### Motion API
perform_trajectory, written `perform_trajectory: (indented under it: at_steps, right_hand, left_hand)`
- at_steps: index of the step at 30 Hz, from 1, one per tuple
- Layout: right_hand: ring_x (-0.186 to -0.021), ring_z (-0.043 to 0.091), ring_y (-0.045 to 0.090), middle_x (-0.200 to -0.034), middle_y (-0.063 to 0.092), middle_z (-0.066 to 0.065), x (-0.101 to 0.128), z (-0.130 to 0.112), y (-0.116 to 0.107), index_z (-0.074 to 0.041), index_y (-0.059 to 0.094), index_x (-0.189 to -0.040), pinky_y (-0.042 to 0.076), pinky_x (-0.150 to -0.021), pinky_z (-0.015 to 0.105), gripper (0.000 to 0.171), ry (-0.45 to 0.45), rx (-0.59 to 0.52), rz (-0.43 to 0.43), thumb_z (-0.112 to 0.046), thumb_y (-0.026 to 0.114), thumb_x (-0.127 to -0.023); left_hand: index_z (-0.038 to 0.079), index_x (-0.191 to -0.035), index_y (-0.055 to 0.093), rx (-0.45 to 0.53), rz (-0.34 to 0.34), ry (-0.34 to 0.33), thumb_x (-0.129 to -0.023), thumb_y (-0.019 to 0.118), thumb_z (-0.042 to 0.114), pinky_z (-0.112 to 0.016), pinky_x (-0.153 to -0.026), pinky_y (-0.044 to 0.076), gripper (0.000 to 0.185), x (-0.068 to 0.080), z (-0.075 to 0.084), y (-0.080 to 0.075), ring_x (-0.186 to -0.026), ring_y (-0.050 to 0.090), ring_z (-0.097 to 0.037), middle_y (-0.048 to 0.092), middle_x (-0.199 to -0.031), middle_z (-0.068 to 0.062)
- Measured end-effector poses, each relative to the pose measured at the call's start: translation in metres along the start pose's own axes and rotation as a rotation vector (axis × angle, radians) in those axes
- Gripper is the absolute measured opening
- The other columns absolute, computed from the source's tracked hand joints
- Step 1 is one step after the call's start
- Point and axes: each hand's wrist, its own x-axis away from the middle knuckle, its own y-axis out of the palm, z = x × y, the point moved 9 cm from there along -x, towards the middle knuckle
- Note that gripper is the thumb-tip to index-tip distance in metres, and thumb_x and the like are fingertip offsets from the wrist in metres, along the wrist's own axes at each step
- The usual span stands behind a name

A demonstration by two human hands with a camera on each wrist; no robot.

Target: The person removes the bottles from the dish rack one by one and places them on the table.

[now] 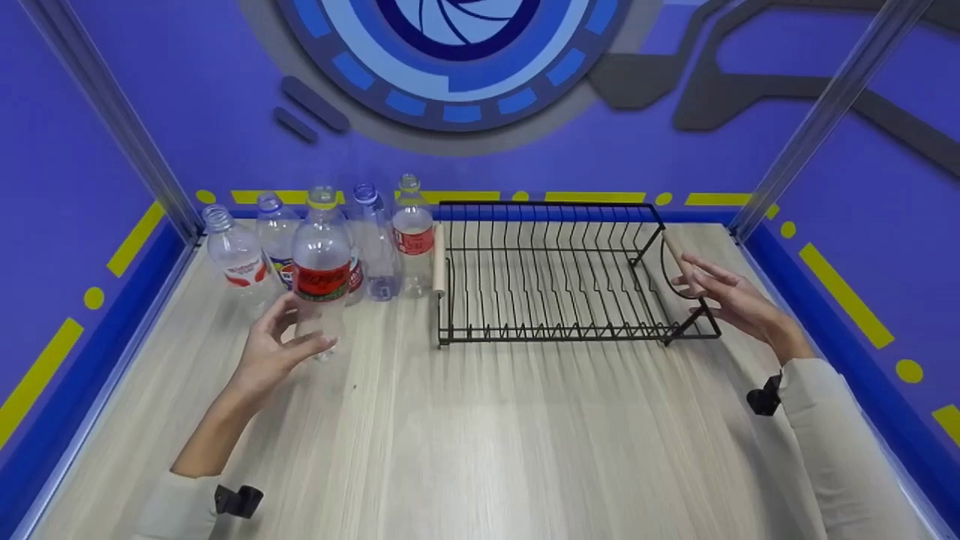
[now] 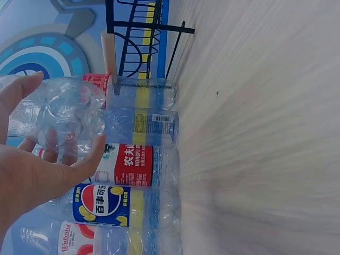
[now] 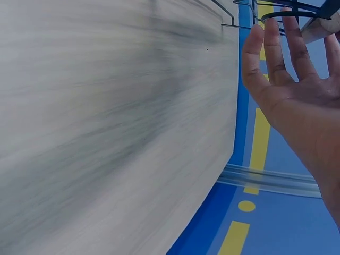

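Head view, left hand: the left hand [image 1: 274, 349] sits left of centre, fingers and thumb curled round the lower part of a clear bottle with a red label [image 1: 321, 264], which stands upright on the counter [image 1: 480, 435].
Head view, bottle row: behind that bottle, in the upper left, four more clear bottles stand close together: a white-and-red labelled bottle [image 1: 234, 255] at far left, a blue-labelled bottle [image 1: 276, 236], a plain blue-capped bottle [image 1: 375, 244] and a small red-labelled bottle [image 1: 413, 234] nearest the rack.
Head view, rack: a black wire dish rack [image 1: 555, 274] stands centre right, a pale wooden handle on each end.
Head view, right hand: the right hand [image 1: 731, 300] is at the rack's right end, fingers straight and spread, just beside the right wooden handle [image 1: 679, 259]; whether it touches, I cannot tell.
Left wrist view: here the left hand [image 2: 32, 175] fills the left edge, thumb and fingers wrapped round the clear bottle [image 2: 58, 117]. The other bottles line up behind, labels showing, with the rack [image 2: 141, 37] at the top.
Right wrist view: the right hand [image 3: 297, 101] is at the right, open palm, fingers extended toward the rack wires [image 3: 287, 13] and the wooden handle [image 3: 321, 29] in the upper right corner. The counter [image 3: 106, 122] blurs across the left.
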Motion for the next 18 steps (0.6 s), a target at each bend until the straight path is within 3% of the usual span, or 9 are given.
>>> perform_trajectory:
  at_steps: [3, 8, 15, 18]
  right_hand:
    - [-0.132, 0.006, 0.049, -0.146, 0.055, 0.0, 0.001, 0.0, 0.001, -0.024, 0.016, -0.165, 0.012, -0.118, 0.074, 0.056, 0.001, -0.017, -0.008, -0.031, 0.035, -0.113]
    - [-0.131, 0.006, 0.052, -0.145, 0.055, 0.0, -0.001, -0.003, 0.001, -0.025, 0.016, -0.166, 0.015, -0.118, 0.073, 0.056, 0.0, 0.002, 0.0, -0.032, 0.035, -0.113]
    - [-0.132, 0.009, 0.052, -0.146, 0.054, 0.002, 0.0, -0.003, 0.002, -0.026, 0.016, -0.165, 0.043, -0.107, 0.037, 0.056, 0.003, 0.047, 0.009, -0.034, 0.033, -0.113]
    - [-0.131, 0.009, 0.052, -0.144, 0.055, 0.0, 0.002, -0.002, 0.002, -0.026, 0.016, -0.165, 0.044, -0.105, 0.035, 0.055, 0.005, 0.038, 0.013, -0.034, 0.032, -0.113]
  left_hand:
    - [0.015, -0.134, 0.051, -0.019, 0.015, -0.001, -0.083, 0.078, -0.006, -0.017, -0.094, 0.054, 0.061, 0.002, 0.0, -0.004, -0.12, 0.047, -0.016, 0.05, -0.122, 0.002]
    - [0.015, -0.138, 0.048, -0.048, 0.055, -0.032, -0.084, 0.08, 0.0, -0.015, -0.099, 0.05, 0.065, 0.005, -0.001, -0.013, -0.122, 0.047, -0.017, 0.051, -0.121, 0.005]
    - [0.017, -0.155, 0.036, -0.086, 0.091, -0.093, -0.088, 0.08, 0.008, -0.009, -0.103, 0.042, 0.08, 0.007, -0.006, -0.027, -0.124, 0.047, -0.01, 0.051, -0.127, 0.012]
    - [0.017, -0.157, 0.034, -0.089, 0.099, -0.104, -0.088, 0.08, 0.01, -0.009, -0.104, 0.041, 0.083, 0.008, -0.006, -0.031, -0.127, 0.045, -0.008, 0.048, -0.132, 0.015]
